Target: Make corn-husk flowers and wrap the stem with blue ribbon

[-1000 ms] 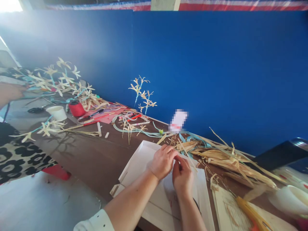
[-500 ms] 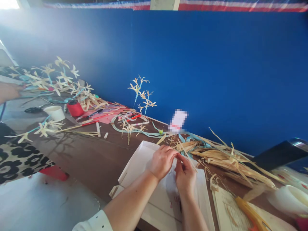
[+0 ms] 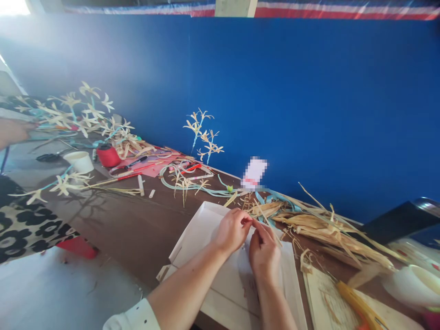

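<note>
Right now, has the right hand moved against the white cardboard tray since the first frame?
Yes, slightly: the right hand has shifted rightward, closer to the right edge of the white cardboard tray.

Through 1 head-worn camera I look forward and down, close over the near edge of the table (image 3: 137,229), facing its far edge.
</note>
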`<state>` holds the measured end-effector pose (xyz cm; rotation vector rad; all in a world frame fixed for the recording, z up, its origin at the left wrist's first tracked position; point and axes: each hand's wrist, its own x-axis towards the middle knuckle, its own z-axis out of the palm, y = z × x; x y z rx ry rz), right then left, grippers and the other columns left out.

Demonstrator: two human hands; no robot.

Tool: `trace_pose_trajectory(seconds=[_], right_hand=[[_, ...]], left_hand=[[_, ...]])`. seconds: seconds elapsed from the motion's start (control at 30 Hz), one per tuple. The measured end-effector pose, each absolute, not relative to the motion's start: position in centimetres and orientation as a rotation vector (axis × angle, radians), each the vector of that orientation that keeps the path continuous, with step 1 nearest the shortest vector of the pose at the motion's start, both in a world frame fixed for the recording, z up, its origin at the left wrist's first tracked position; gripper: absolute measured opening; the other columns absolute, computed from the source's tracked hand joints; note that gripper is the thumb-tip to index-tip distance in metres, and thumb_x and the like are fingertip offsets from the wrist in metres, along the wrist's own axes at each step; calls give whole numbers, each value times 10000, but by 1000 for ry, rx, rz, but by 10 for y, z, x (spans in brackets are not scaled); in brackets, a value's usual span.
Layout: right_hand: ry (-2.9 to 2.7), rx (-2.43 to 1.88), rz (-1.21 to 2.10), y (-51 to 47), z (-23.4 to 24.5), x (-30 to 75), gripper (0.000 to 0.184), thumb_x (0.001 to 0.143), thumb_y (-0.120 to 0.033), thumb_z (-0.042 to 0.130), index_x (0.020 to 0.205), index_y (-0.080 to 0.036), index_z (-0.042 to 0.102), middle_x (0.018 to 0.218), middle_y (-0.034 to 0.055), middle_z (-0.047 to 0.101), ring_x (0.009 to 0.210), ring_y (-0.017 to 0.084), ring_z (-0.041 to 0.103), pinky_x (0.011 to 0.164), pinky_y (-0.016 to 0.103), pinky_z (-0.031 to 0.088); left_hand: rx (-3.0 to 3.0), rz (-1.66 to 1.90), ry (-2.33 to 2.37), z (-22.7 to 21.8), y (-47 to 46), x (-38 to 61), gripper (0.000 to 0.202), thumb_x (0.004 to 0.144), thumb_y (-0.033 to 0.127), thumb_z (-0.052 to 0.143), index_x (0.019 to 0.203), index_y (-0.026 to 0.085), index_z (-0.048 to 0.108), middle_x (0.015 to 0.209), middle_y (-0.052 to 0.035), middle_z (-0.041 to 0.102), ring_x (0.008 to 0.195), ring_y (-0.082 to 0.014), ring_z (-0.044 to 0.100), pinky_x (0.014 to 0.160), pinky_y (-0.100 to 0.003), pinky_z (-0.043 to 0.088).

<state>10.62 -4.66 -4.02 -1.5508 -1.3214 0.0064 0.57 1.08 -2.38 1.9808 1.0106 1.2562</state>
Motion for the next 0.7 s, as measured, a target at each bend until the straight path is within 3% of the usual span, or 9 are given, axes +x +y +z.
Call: trace_pose_trajectory(seconds=[0.1,0.3,0.53,0.7], right_hand=[[-1331,-1554,1,-47,-39,107,325,834,-178,405,1011,-168,677,994,99,654,914,203,601,820,340,450],[-1373,-1584,-42,-48,-38,106,344,832,-161,396,1037,-183,671,1019,89,653,927,197,600,829,333,451],[-1412,-1654,-85,-51,-36,100,379,824,-158,385,1080,-189,663,1065,88,646,937,196,604,825,327,458],[-1401,-1659,-89,-53,-33,99,397,818,-160,378,1098,-199,658,1054,81,648,944,198,603,803,317,462]], left_hand=[[1777,1133,989,-20,13,5,103,781,227,571,820,163,643,821,-36,640,765,-145,575,694,-259,467],[1235,860,953,-11,16,5,235,726,367,609,782,139,627,726,-25,599,600,-103,516,476,-197,408],[1223,960,988,-16,18,7,195,718,343,605,706,150,579,578,35,504,490,-71,412,482,-207,343],[1500,1050,985,-11,15,4,152,767,293,558,724,147,560,662,5,549,621,-105,492,581,-220,378]])
